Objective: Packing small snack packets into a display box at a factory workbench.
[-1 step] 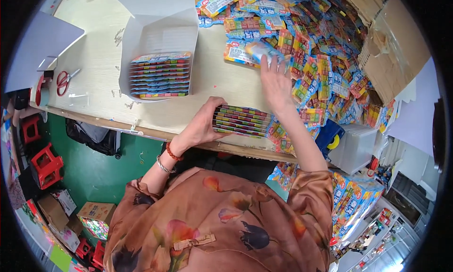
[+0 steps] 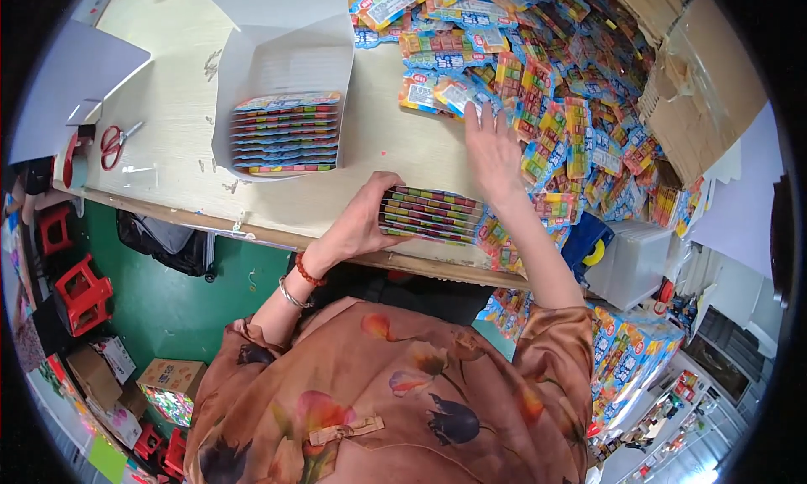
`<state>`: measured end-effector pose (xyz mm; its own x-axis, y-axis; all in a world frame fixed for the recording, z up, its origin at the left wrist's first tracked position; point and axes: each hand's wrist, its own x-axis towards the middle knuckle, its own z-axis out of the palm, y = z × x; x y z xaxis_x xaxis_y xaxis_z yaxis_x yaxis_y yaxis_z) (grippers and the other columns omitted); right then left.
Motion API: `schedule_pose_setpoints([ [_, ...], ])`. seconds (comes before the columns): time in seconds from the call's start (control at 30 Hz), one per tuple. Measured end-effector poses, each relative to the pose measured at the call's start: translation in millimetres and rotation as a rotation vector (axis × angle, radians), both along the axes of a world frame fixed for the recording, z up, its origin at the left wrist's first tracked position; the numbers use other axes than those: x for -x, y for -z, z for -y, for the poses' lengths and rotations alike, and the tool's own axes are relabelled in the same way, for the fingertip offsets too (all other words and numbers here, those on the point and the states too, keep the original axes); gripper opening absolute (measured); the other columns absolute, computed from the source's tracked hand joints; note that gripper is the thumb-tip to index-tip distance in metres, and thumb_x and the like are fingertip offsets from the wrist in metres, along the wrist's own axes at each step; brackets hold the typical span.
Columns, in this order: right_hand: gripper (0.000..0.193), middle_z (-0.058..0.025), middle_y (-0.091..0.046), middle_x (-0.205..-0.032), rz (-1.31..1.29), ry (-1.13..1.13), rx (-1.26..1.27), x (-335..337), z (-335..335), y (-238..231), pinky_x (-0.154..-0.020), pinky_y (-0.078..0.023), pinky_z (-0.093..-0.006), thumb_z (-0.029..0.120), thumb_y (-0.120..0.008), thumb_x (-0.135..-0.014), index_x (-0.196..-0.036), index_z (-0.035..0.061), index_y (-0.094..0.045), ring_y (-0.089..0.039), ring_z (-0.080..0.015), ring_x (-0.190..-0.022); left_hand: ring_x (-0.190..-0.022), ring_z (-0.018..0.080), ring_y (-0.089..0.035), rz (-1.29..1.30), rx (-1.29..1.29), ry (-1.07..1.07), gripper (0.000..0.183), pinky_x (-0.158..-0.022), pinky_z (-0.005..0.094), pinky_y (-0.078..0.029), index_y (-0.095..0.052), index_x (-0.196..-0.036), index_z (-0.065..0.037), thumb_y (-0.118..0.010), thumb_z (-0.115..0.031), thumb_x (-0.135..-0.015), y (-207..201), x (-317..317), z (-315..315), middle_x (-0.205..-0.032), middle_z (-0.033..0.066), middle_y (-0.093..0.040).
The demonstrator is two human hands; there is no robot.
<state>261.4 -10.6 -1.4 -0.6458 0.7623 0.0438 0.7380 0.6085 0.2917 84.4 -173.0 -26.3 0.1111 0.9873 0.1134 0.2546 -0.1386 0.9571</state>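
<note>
My left hand (image 2: 363, 219) is closed around the left end of a stack of flat, colourful candy packets (image 2: 433, 215), edges facing up, near the table's front edge. My right hand (image 2: 494, 152) reaches out over the big pile, fingers stretched and its thumb hidden. Its fingertips touch the near right edge of a blue and white packet (image 2: 461, 94), which lies partly over another packet (image 2: 420, 91). To the left stands an open white box (image 2: 220, 118) with a row of similar packets (image 2: 286, 135) in its near part.
A large heap of loose packets (image 2: 580, 106) covers the right of the table, against a torn cardboard box (image 2: 702, 89). Red-handled scissors (image 2: 112, 148) and a tape roll (image 2: 77, 158) lie at the left. Red stools (image 2: 84, 295) stand on the green floor.
The blue and white packet under my right fingertips has shifted slightly left and lies flatter; earlier it was blurred. My left hand and its stack have stayed in place.
</note>
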Motion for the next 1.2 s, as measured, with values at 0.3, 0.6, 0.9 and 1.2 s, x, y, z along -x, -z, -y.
schedule_pose_setpoints([
  [0.3,0.025,-0.0072,-0.066,-0.102,-1.559,0.269,0.862,-37,13,-8,-0.086,-0.046,-0.0264,0.001,-0.052,-0.093,-0.117,0.0024,-0.053,-0.060,-0.0129,-0.097,-0.101,0.0317,-0.053,0.062,-0.039,-0.026,0.070,-0.088,0.0374,-0.045,-0.044,-0.116,-0.004,-0.086,-0.013,-0.061,8,-2,1,-0.107,0.0140,-0.052],
  [0.6,0.026,-0.0091,-0.067,-0.105,-1.882,0.402,1.507,-48,41,30,-0.082,-0.053,-0.0329,-0.007,-0.062,-0.084,-0.106,0.0058,-0.059,-0.065,-0.0209,-0.096,-0.111,0.0195,-0.055,0.311,0.322,-0.058,0.094,-0.097,0.0365,-0.046,-0.035,-0.129,-0.005,-0.092,-0.019,-0.056,-11,14,9,-0.123,0.0120,-0.051],
  [0.9,0.035,-0.0065,-0.060,-0.095,-0.991,-0.089,0.903,-52,54,8,-0.083,-0.047,-0.0359,-0.004,-0.064,-0.078,-0.111,0.0048,-0.059,-0.058,-0.0225,-0.093,-0.123,0.0215,-0.046,0.413,0.216,-0.045,0.095,-0.103,0.0375,-0.042,-0.031,-0.126,-0.004,-0.092,-0.010,-0.054,-6,16,16,-0.141,0.0170,-0.038],
  [1.2,0.065,-0.0223,-0.056,-0.120,-0.038,-0.106,0.136,-33,21,2,-0.073,-0.053,-0.0446,0.014,-0.059,-0.085,-0.142,0.0051,-0.030,-0.059,-0.0363,-0.100,-0.114,0.0249,-0.051,0.106,0.109,-0.043,0.103,-0.098,0.0383,-0.044,-0.028,-0.134,-0.004,-0.092,-0.015,-0.053,-2,19,22,-0.121,0.0137,-0.047],
])
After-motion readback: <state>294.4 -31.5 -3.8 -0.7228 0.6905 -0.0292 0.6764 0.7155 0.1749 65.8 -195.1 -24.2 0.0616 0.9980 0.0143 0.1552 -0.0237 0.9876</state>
